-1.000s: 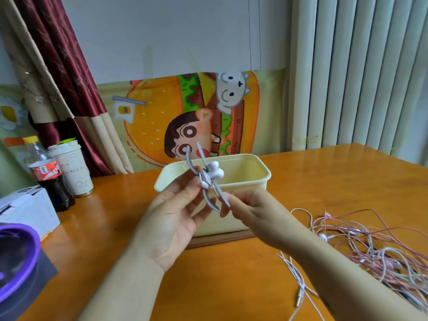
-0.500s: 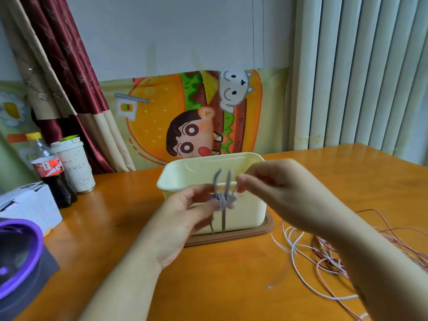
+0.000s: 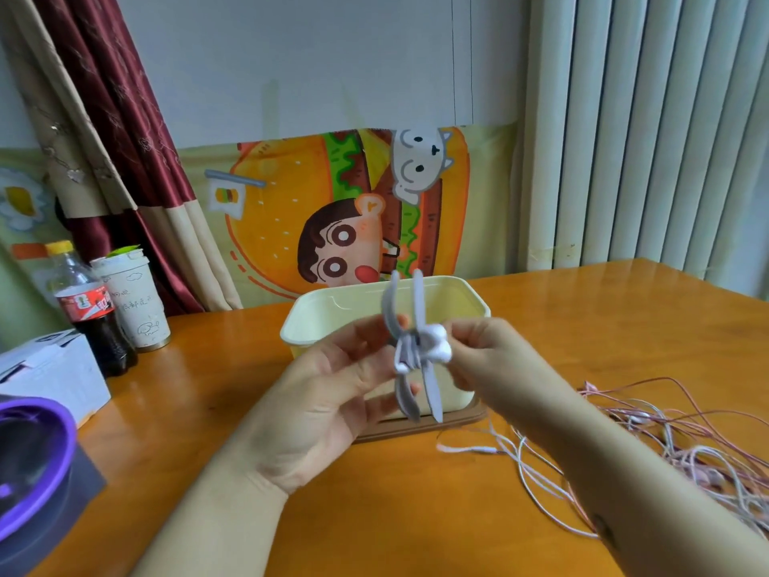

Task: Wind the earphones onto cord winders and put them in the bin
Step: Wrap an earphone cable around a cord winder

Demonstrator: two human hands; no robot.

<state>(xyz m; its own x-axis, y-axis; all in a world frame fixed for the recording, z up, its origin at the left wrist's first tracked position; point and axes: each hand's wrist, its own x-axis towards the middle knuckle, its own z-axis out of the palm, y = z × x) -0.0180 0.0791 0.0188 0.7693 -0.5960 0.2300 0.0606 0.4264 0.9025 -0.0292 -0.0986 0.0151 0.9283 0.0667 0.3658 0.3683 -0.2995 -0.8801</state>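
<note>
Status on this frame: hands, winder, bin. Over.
Left hand grips grey cord winder. Right hand pinches white earbud at winder's middle. Bin open behind, nothing blocking; loose cables lie right.

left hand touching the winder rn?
Touching. Head view: the left hand pinches the winder near its middle with thumb and fingers, holding it up in front of the bin.

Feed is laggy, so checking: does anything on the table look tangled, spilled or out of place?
Only the loose earphones, a tangled heap of pink and white cords on the table right of the bin. Nothing looks spilled or damaged; the cola bottle and cup stand upright.
</note>
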